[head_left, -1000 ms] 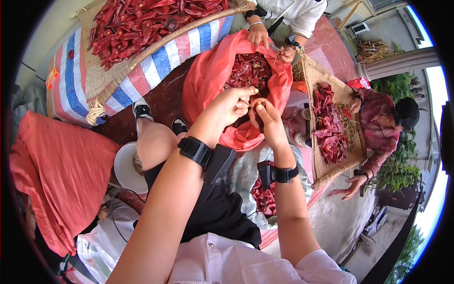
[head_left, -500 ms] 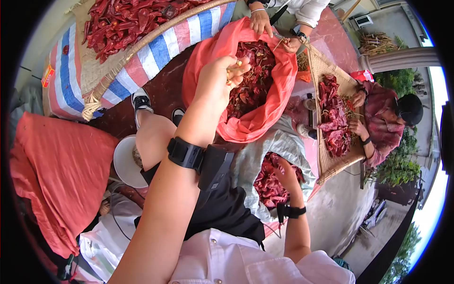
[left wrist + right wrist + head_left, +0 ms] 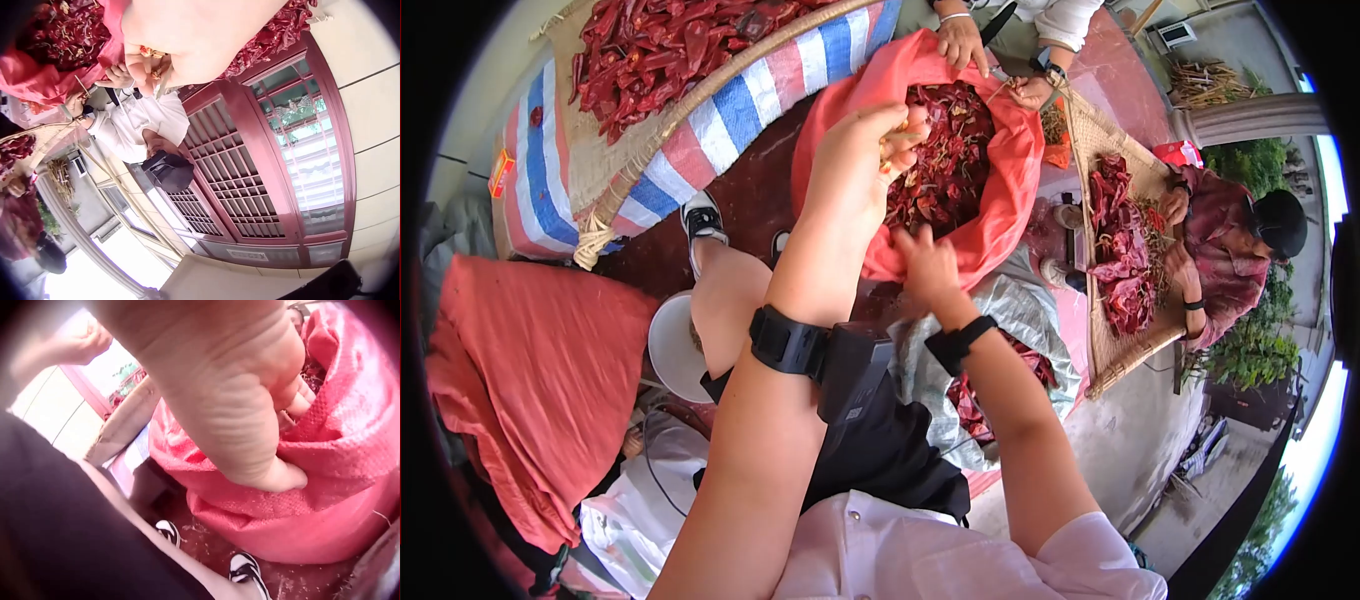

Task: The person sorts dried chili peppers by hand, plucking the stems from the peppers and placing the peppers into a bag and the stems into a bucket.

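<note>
My left hand [image 3: 855,165] is raised over the near left side of an open red woven sack [image 3: 1010,210]. Its curled fingers hold small yellow-and-red bits [image 3: 153,53] that look like chili stem ends. Dried red chili scraps and stems [image 3: 950,150] fill the sack below. My right hand [image 3: 932,268], blurred in the head view, is at the sack's near rim. In the right wrist view its thumb lies on the outer cloth and its fingers curl over inside, gripping the rim. Beside it, a grey-green sack [image 3: 930,370] holds dried red chilies [image 3: 975,405].
Across the sack a person in white [image 3: 1040,20] works with both hands at the far rim. To the right another person [image 3: 1230,250] sits at a woven tray [image 3: 1135,365] of chilies. A large chili heap [image 3: 670,60] lies on matting at upper left; a white bucket [image 3: 675,345] stands by my leg.
My right hand went from beside my left hand down to the grey-green sack, then over to the red sack's rim. My left hand rose and moved slightly away from me, still holding the bits.
</note>
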### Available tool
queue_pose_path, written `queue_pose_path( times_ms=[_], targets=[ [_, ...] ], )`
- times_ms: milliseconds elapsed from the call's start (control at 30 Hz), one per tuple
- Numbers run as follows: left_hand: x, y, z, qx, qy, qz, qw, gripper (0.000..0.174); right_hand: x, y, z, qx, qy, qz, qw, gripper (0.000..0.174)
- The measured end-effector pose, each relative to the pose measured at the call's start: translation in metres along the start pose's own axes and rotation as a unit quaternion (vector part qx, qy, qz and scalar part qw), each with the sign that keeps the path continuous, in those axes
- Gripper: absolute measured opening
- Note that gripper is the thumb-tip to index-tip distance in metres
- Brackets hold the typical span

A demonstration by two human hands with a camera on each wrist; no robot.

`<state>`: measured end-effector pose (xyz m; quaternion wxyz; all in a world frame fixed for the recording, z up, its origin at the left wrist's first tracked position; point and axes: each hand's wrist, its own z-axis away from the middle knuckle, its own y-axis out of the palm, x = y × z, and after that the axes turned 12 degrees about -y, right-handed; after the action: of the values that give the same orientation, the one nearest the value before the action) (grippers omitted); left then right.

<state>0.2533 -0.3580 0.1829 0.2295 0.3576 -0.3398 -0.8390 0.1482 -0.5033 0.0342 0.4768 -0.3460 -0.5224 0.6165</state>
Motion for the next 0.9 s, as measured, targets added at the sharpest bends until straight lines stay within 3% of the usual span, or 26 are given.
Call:
queue_pose_path(
  times_ms=[67, 133, 200, 233, 333, 367, 400, 467, 500, 600, 800, 833, 900],
  targets=[
    [-0.002, 0.004, 0.001, 0.006, 0.004, 0.003, 1.0, 0.011, 0.003, -0.045, -0.009, -0.077, 0.021, -0.032, 0.996, 0.051],
    [-0.003, 0.005, 0.003, 0.006, 0.005, 0.01, 1.0, 0.011, 0.003, -0.056, -0.011, -0.114, 0.017, -0.042, 0.993, 0.05],
    [-0.004, 0.002, 0.001, 0.004, 0.002, 0.015, 1.0, 0.01, 0.003, -0.041, -0.006, 0.087, -0.105, -0.073, 0.988, 0.05],
    [-0.005, 0.002, 0.001, 0.003, -0.005, 0.013, 1.0, 0.009, 0.002, -0.035, -0.007, 0.236, -0.126, -0.092, 0.959, 0.054],
    [-0.007, 0.0, 0.002, 0.003, 0.001, 0.025, 1.0, 0.009, 0.002, -0.038, -0.003, 0.261, -0.146, -0.131, 0.945, 0.061],
    [-0.007, 0.0, 0.002, 0.001, 0.0, 0.025, 1.0, 0.009, -0.001, -0.042, -0.012, 0.326, -0.125, -0.169, 0.922, 0.071],
    [-0.007, 0.0, 0.002, 0.005, 0.001, 0.026, 1.0, 0.009, -0.005, -0.041, -0.023, 0.327, -0.125, -0.172, 0.921, 0.071],
    [-0.008, 0.002, 0.001, 0.007, 0.003, 0.026, 1.0, 0.009, -0.015, -0.031, -0.052, 0.328, -0.084, -0.439, 0.833, 0.078],
    [-0.008, 0.004, 0.002, -0.003, 0.004, 0.022, 1.0, 0.009, -0.023, -0.002, -0.07, 0.179, -0.074, -0.487, 0.852, 0.075],
    [-0.007, 0.007, -0.002, -0.013, 0.009, 0.019, 1.0, 0.011, 0.005, 0.024, -0.098, -0.017, -0.061, -0.546, 0.835, 0.069],
    [-0.012, 0.008, -0.001, -0.022, 0.016, 0.014, 1.0, 0.013, 0.046, -0.021, -0.096, 0.032, -0.133, -0.706, 0.695, 0.055],
    [-0.013, 0.006, -0.001, -0.022, 0.021, 0.016, 0.999, 0.013, 0.04, -0.024, -0.097, 0.051, -0.127, -0.715, 0.686, 0.053],
    [-0.016, 0.008, -0.001, -0.02, 0.023, 0.022, 0.999, 0.012, 0.019, -0.013, -0.106, 0.099, -0.029, -0.734, 0.671, 0.049]
  ],
)
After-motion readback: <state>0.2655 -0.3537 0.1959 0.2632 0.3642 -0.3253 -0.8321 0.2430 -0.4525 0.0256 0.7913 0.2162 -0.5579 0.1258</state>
